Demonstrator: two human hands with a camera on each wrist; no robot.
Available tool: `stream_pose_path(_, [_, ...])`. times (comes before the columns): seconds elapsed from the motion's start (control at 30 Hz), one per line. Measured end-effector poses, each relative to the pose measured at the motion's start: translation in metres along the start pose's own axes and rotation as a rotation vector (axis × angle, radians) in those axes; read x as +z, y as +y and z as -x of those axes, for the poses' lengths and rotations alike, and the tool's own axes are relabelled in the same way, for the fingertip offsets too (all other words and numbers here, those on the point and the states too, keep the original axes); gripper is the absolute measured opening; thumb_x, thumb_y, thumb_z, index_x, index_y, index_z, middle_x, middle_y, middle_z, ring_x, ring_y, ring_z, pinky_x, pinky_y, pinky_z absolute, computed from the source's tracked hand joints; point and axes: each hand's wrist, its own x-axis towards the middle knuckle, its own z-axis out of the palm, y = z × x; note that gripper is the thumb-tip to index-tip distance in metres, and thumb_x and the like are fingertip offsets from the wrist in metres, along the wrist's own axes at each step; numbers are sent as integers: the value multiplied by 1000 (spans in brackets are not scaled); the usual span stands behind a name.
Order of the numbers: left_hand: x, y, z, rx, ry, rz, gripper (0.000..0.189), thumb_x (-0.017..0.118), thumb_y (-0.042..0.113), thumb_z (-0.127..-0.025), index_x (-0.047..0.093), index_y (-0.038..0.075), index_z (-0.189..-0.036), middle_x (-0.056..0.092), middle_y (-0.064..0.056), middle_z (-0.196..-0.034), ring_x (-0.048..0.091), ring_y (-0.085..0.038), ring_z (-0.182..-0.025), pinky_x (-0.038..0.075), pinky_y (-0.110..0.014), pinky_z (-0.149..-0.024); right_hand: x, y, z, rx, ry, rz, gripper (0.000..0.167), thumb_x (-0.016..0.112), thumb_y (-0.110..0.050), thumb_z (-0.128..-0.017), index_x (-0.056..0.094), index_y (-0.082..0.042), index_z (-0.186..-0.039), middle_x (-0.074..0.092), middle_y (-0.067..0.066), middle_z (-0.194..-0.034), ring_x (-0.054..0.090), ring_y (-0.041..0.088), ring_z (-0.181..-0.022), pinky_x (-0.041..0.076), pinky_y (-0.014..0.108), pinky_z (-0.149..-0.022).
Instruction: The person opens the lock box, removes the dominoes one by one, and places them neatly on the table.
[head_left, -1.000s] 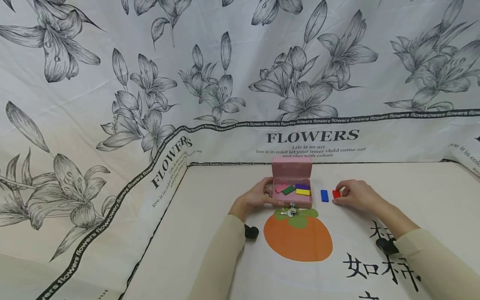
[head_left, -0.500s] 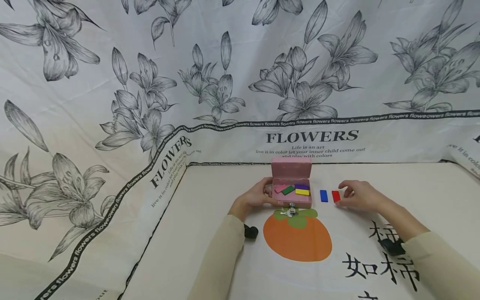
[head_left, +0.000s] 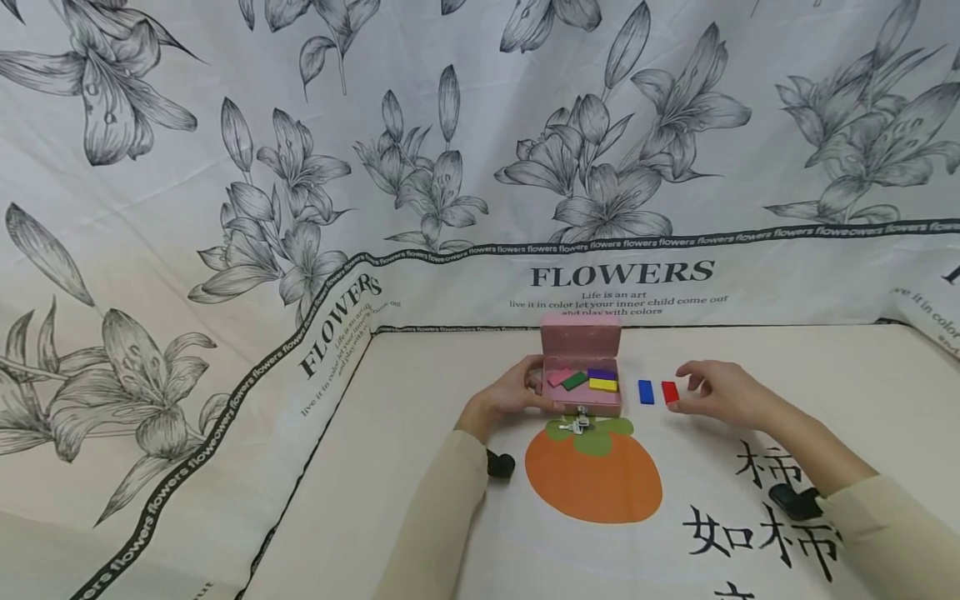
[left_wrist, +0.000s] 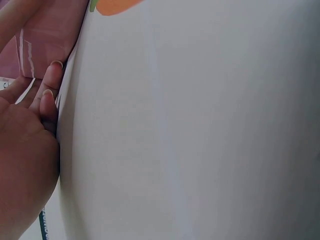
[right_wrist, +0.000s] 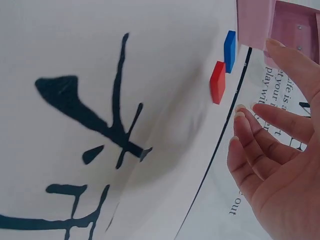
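A small pink box (head_left: 582, 379) stands open on the table, lid upright, with pink, green, purple and yellow blocks inside. My left hand (head_left: 517, 390) grips its left side; its fingers (left_wrist: 50, 85) lie against the pink box (left_wrist: 45, 35) wall. A blue block (head_left: 646, 392) and a red block (head_left: 670, 392) lie flat just right of the box. My right hand (head_left: 716, 390) hovers beside the red block with relaxed fingers, holding nothing. In the right wrist view the red block (right_wrist: 218, 82) and the blue block (right_wrist: 229, 44) lie apart from my fingers (right_wrist: 260, 135).
A cloth with an orange fruit print (head_left: 594, 473) and black characters (head_left: 757, 525) covers the table. A small metal clasp (head_left: 578, 423) lies in front of the box. A flower-print sheet (head_left: 450, 167) hangs behind and at the left.
My right hand let go of the red block, which now lies on the table, and drew slightly back to the right with its fingers opened. The left hand stayed on the box.
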Motion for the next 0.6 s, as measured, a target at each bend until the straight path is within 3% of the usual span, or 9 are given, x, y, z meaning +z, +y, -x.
stream_pose_path(0.27, [0, 0, -1, -8, 6, 28, 94, 90, 8, -76, 40, 17, -155, 61, -7, -113, 53, -17, -92, 45, -28, -80, -1, -18, -3, -41, 18, 9, 65, 84, -36, -84, 63, 9, -125, 67, 13, -98, 53, 21, -83, 48, 28, -63])
stream_pose_path(0.6, [2, 1, 0, 4, -2, 7, 96, 90, 10, -77, 37, 18, -157, 62, -6, -116, 54, -15, -92, 44, -28, -84, 7, -42, -9, -119, 48, -10, 57, 84, -32, -85, 66, 8, -121, 67, 11, -95, 55, 20, -81, 48, 30, -68])
